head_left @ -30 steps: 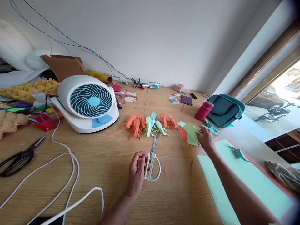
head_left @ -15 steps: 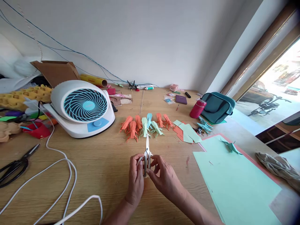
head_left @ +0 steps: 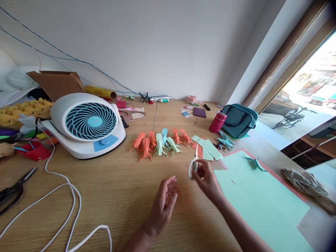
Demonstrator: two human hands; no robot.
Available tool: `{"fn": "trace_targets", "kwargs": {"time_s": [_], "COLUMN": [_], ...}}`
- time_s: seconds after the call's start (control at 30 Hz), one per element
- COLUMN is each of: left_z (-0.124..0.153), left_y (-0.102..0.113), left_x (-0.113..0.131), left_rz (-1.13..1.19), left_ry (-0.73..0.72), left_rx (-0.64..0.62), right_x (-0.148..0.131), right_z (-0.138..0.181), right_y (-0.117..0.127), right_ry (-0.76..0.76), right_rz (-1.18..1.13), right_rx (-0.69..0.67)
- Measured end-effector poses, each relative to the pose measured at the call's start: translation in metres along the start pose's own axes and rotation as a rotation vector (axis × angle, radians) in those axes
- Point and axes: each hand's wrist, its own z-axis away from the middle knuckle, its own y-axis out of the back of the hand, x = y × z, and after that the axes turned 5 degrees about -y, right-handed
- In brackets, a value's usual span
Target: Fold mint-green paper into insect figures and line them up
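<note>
Showing the scissors (head_left: pixel 193 167) after a change of hands. A second ago the left hand (head_left: pixel 164 204) alone held them flat on the table (head_left: pixel 118 189). Half a second ago both hands met on the handles. Now the right hand (head_left: pixel 208 180) has them, fingers closed round the white loops. The blades point upward and are blurred, so whether they are parted cannot be told.

The scissors are clear of the wood, just beside the near left corner of the green sheet (head_left: pixel 262 199) and in front of the cut pieces (head_left: pixel 207 148). The left hand is empty, fingers loosely spread, hovering over bare wood near where the tool lay.

The row of folded figures (head_left: pixel 157 141) stands as before, as do the fan (head_left: pixel 88 124), cable (head_left: pixel 65 185) and black shears (head_left: pixel 13 190). Judged from this, the handover is complete: the tool has passed to the paper side and the left hand is free.
</note>
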Motion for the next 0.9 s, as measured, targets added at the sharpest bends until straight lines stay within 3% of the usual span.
{"fn": "trace_targets", "kwargs": {"time_s": [0.03,0.17,0.37,0.53,0.73,0.9], "left_z": [0.000,-0.002,-0.003,-0.004,-0.003,-0.004], "left_y": [0.001,0.002,0.001,0.001,0.002,0.002], "left_x": [-0.003,-0.008,-0.004,-0.002,-0.004,-0.006], "left_rz": [-0.016,-0.032,-0.073,-0.050,-0.042,-0.041], "left_ry": [0.006,0.029,0.038,0.048,0.063,0.067], "left_rx": [0.009,0.018,-0.005,-0.006,-0.004,-0.014], "right_x": [0.012,0.056,0.085,0.063,0.029,0.026], "right_z": [-0.015,-0.066,-0.089,-0.082,-0.098,-0.119], "right_y": [0.013,0.054,0.061,0.044,-0.010,-0.046], "right_ry": [-0.007,-0.084,-0.105,-0.030,0.210,0.242], "right_rz": [0.203,0.414,0.617,0.676,0.552,0.457], "right_rx": [0.049,0.152,0.181,0.198,0.016,-0.019]}}
